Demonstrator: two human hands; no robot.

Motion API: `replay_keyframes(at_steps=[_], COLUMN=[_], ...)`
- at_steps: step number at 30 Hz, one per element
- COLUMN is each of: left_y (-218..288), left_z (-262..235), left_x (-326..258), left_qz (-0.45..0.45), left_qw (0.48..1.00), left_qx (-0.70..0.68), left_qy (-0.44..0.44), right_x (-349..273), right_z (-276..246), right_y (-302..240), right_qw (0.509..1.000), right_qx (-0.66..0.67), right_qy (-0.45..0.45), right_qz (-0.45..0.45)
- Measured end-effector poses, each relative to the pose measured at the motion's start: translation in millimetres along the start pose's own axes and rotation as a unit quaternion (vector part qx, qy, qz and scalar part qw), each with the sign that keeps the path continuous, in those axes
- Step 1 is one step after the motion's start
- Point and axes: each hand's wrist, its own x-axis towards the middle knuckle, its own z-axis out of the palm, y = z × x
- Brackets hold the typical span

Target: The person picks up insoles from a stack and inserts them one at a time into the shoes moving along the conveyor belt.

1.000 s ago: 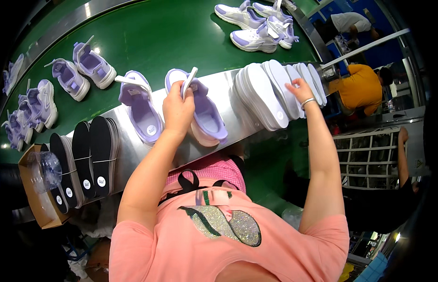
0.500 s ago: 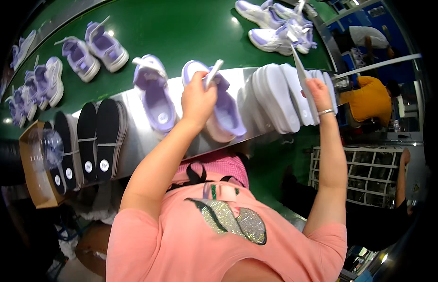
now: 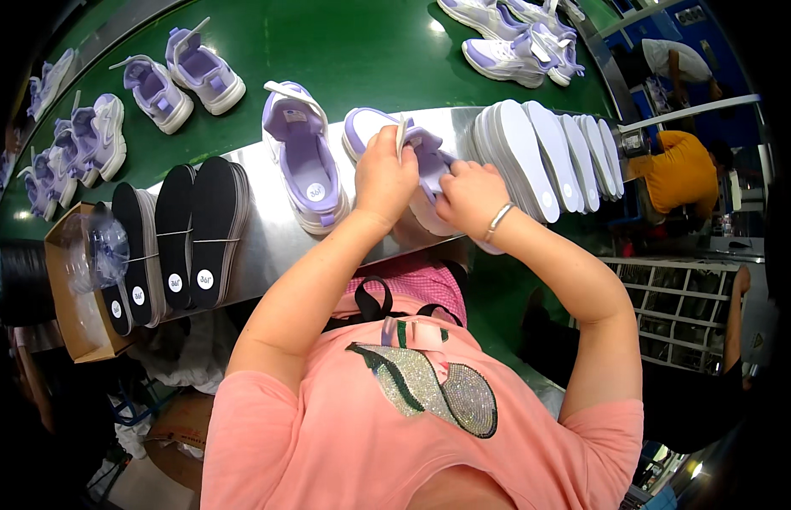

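The fingers of the left hand [image 3: 384, 174] are curled shut around the collar and white tongue of a lilac-and-white fabric sneaker with a thick white sole [image 3: 417, 166], pinching the tongue upright. The fingers of the right hand [image 3: 470, 195] are bent closed against the shoe's opening on its other side, pressing at the lilac lining; what lies beneath them cannot be told. A thin metal bracelet [image 3: 497, 221] circles the right wrist. The sneaker lies on the brushed-metal surface [image 3: 268, 246] directly before the person, toe pointing away. Just beside it to the left stands a second lilac sneaker with an open mouth [image 3: 304, 157], untouched. To the right, a fanned row of white insoles [image 3: 540, 153] leans on the same surface; to the far left stand bundles of black insoles [image 3: 187, 229] next to a brown cardboard box [image 3: 73, 297]. Beyond lies a green conveyor belt [image 3: 327, 42] carrying further lilac sneakers [image 3: 179, 76].
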Motion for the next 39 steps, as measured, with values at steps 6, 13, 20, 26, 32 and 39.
replay_keyframes(at_steps=[6,13,20,26,32,39], left_y=[-5.5,-5.5,-6.8,-4.9,-5.8,-7.9], left_z=[2.8,1.0,0.8,0.7,0.6,2.0], left_x=[-2.0,0.4,0.4,-0.1,2.6,3.8], left_qz=[0.010,-0.001,-0.026,-0.023,-0.035,-0.026], left_qw=[1.000,1.000,0.999,0.998,0.996,0.997], left_qx=[-0.003,0.000,-0.029,-0.055,-0.075,-0.072], left_qy=[0.005,-0.003,-0.011,-0.008,-0.031,-0.028], right_x=[-37.6,-10.9,19.6,40.9,67.4,62.9], right_z=[-47.0,-20.6,17.0,22.3,22.3,9.1], right_y=[4.8,4.9,2.6,3.8,8.1,-9.8], right_qw=[0.992,0.996,0.995,0.991,0.933,0.958], right_qx=[-0.023,-0.042,-0.035,0.061,0.015,-0.007], right_qy=[-0.116,-0.037,-0.033,-0.117,-0.353,-0.284], right_qz=[0.043,-0.071,-0.086,-0.039,-0.063,0.044])
